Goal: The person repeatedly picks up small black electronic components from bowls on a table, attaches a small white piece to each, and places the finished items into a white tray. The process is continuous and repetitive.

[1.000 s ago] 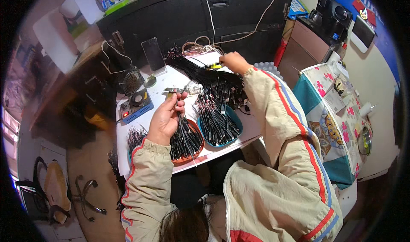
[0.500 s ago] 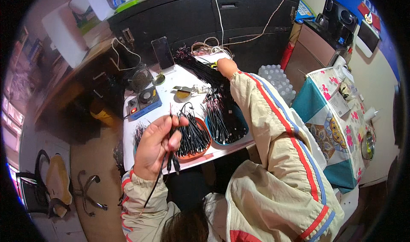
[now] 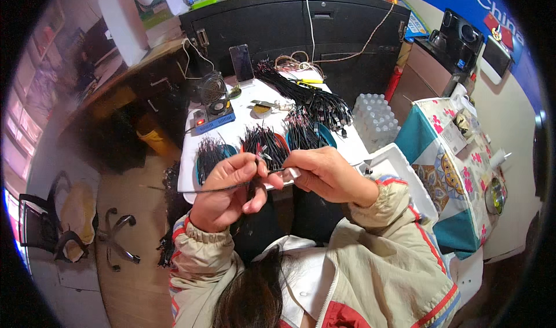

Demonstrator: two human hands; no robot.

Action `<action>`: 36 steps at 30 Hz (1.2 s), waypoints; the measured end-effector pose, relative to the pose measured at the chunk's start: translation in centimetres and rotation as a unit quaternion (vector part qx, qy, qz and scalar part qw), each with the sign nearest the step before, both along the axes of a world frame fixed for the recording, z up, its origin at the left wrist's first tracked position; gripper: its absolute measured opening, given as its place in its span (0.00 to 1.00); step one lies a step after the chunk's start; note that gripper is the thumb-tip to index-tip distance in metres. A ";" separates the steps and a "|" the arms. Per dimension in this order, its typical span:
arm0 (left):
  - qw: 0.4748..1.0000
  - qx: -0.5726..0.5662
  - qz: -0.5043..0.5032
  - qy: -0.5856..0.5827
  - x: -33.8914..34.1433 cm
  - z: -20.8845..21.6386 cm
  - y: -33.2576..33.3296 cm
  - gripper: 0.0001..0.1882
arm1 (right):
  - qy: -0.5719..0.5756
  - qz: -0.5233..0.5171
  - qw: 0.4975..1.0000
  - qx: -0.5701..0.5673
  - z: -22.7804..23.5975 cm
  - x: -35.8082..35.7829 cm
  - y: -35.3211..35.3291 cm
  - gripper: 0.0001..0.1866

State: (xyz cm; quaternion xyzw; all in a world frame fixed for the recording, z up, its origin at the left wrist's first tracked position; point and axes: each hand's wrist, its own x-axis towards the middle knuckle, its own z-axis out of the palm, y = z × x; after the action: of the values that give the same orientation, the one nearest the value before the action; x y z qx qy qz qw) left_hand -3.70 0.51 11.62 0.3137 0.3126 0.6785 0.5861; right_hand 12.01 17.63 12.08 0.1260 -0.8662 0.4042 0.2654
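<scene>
My left hand [image 3: 227, 190] is closed, pinching a thin black cable [image 3: 223, 188] whose long end sticks out to the left. My right hand [image 3: 330, 174] meets it in front of my chest, its thumb and fingers pinched on the cable's other end by a small pale piece [image 3: 291, 174]. Just beyond the hands, an orange bin [image 3: 282, 141] of short black cables is partly hidden by them. Blue-green bins [image 3: 327, 135] with more cables stand at either side. A yellow tool [image 3: 310, 82] lies on the bundle of black cables [image 3: 289, 87] at the back.
On the white table [image 3: 249, 132] are a blue device [image 3: 215, 123] with a lit red switch, a round tin [image 3: 262, 109] and an upright phone [image 3: 241, 62]. A white tray [image 3: 399, 160] and wrapped bottles [image 3: 373, 116] are at the right. A black cabinet [image 3: 347, 32] closes off the back.
My right hand has come back from the yellow tool at the far end of the table to the cable in my left hand. The view has shifted slightly.
</scene>
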 end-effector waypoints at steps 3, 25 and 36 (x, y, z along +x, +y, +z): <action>0.976 -0.019 0.208 0.054 -0.5 -1.9 0.1 0.10 | 0.137 -0.146 0.980 -0.011 -3.2 1.0 -2.5 0.03; 0.896 0.038 0.401 0.184 7.0 -7.4 0.8 0.08 | 0.025 0.006 0.923 -0.383 -7.9 0.9 -2.2 0.12; 0.906 0.030 0.363 0.217 7.9 -6.7 1.5 0.09 | 0.079 0.016 0.913 -0.399 -5.8 0.5 -2.6 0.05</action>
State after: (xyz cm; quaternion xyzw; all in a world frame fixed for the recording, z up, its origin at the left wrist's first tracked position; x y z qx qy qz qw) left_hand 4.22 2.03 4.97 0.3357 0.5034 0.7687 0.2074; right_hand 12.53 15.02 6.26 0.0546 -0.6070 0.7090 0.3548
